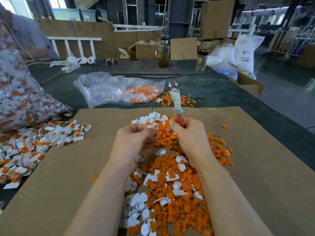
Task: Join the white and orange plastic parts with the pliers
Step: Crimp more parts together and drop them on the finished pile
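Left hand [136,137] pinches white part [152,126] above cardboard [68,167]. Right hand [187,133] fisted round pliers [177,103], tip up. Orange pile [179,184] on cardboard. Likely pairing step; next: seat orange part, squeeze.

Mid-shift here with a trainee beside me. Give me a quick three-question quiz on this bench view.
1. True or false: the right hand grips the pliers.
2. What does the left hand pinch? A) a white part B) sunglasses C) a phone
3. Fill in: the finished pile lies to the person's ____ of the cardboard.

Key: 1 true; 2 A; 3 left.
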Motion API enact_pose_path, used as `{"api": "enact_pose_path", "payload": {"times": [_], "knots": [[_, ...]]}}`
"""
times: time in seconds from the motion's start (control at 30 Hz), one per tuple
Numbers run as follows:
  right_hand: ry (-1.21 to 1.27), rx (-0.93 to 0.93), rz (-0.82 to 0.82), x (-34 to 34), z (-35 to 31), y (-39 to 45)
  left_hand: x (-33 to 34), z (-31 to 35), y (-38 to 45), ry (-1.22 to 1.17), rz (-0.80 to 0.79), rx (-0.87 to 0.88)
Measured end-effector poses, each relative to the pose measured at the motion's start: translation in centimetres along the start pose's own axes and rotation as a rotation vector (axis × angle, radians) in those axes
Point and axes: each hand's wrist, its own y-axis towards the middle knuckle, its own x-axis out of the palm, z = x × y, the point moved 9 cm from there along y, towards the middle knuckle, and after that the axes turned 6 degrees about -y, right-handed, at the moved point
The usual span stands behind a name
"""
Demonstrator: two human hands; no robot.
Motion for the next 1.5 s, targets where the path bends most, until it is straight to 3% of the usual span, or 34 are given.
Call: {"api": "enact_pose_path", "payload": {"times": [0.13,0.4,0.67,1.07,1.5], "knots": [[0.076,-0.018,-0.075,0.9,-0.3,-0.3,0.7,-0.1,-0.2,-0.138,-0.052,-0.016],[-0.006,-0.109,-0.085,1.5,-1.1,-0.7,0.3,0.0,-0.1,-0.156,-0.006,0.008],[-0.087,-0.215,0.016,0.7,-1.9,-0.9,-0.1,0.0,-0.2,-0.180,0.051,-0.004],[-0.248,-0.293,0.113,0.4,-2.8,-1.4,0.5,0.6,-0.5,-0.178,0.010,0.054],[-0.291,-0.310,0.110,0.4,-2.9,-1.4,0.1,2.6,-1.0,0.126,0.101,0.284]]}}
